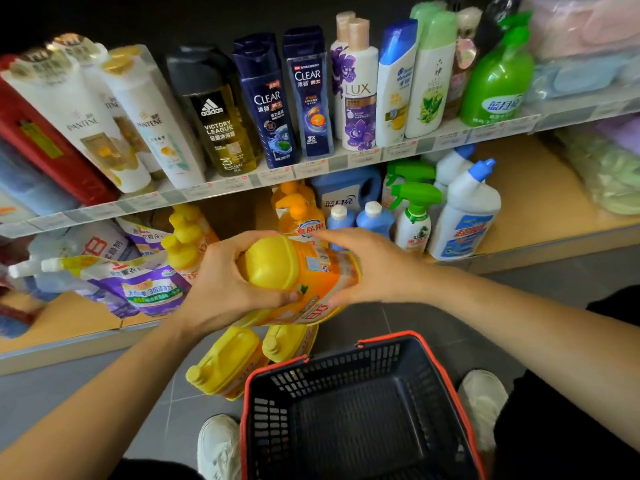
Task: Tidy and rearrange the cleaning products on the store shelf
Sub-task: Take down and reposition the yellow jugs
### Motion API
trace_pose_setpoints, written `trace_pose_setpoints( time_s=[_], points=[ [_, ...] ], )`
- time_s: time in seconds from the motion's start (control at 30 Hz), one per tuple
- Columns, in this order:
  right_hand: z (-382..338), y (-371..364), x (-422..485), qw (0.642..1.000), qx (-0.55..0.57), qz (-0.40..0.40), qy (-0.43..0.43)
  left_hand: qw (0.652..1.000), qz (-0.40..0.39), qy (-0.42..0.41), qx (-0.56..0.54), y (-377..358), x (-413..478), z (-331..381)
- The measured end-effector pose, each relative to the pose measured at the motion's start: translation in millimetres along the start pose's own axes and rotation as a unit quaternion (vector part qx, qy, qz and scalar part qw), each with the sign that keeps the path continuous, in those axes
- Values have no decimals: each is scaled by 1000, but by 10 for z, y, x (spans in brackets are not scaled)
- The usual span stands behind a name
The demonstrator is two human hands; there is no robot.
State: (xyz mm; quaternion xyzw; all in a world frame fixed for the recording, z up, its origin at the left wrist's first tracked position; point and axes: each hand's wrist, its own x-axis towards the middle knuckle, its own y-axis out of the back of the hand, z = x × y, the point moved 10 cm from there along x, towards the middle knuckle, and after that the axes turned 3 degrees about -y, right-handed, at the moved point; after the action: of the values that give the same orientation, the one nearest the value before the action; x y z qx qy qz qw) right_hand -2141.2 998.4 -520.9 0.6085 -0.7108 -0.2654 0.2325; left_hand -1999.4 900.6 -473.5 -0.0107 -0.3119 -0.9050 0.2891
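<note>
We hold an orange bottle (311, 275) before the lower shelf (540, 202), left hand (221, 282) and right hand (367, 268) both wrapped round it; two jugs (225, 365) on the floor, pouches (149, 289) jumbled: most tidying seemingly remains

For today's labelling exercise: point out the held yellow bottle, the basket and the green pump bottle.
yellow bottle (268, 259), head view, cap.
basket (346, 365), head view, far wall.
green pump bottle (498, 84), head view, body.

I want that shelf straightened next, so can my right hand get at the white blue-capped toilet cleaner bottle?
Probably, once freed: the white bottle stands at the shelf front with nothing before it, but the right hand grips the yellow bottle.
</note>
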Motion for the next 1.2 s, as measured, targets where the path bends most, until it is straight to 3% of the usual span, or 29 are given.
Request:
trace_pose_setpoints(
  time_s=[0.37, 0.47, 0.6, 0.73, 0.87, 1.0, 1.1, 1.2],
  points=[
    [57, -144, -23, 993, 113, 8, -18, 997, -72, -23, -36, -244, -60, 44],
    [97, -148, -37, 991, 129, 8, -23, 990, -60, -119, 35, -227, -96, 211],
    [137, -134, -54, 988, 147, 23, -32, 955, -43, -258, 142, -281, -215, 414],
    [124, -112, -50, 987, 155, 36, -29, 942, -24, -288, 169, -299, -281, 422],
    [165, -86, -45, 985, 166, 40, -29, 962, -9, -230, 146, -230, -268, 307],
    [189, -10, -63, 983, 171, 52, -32, 996, -39, -71, 19, -187, -199, -39],
    [216, 25, -76, 983, 172, 56, -33, 994, -43, 18, -95, -178, -163, -212],
    [211, 37, -90, 984, 167, 55, -29, 991, -17, 53, -124, -118, -117, -279]
  ],
)
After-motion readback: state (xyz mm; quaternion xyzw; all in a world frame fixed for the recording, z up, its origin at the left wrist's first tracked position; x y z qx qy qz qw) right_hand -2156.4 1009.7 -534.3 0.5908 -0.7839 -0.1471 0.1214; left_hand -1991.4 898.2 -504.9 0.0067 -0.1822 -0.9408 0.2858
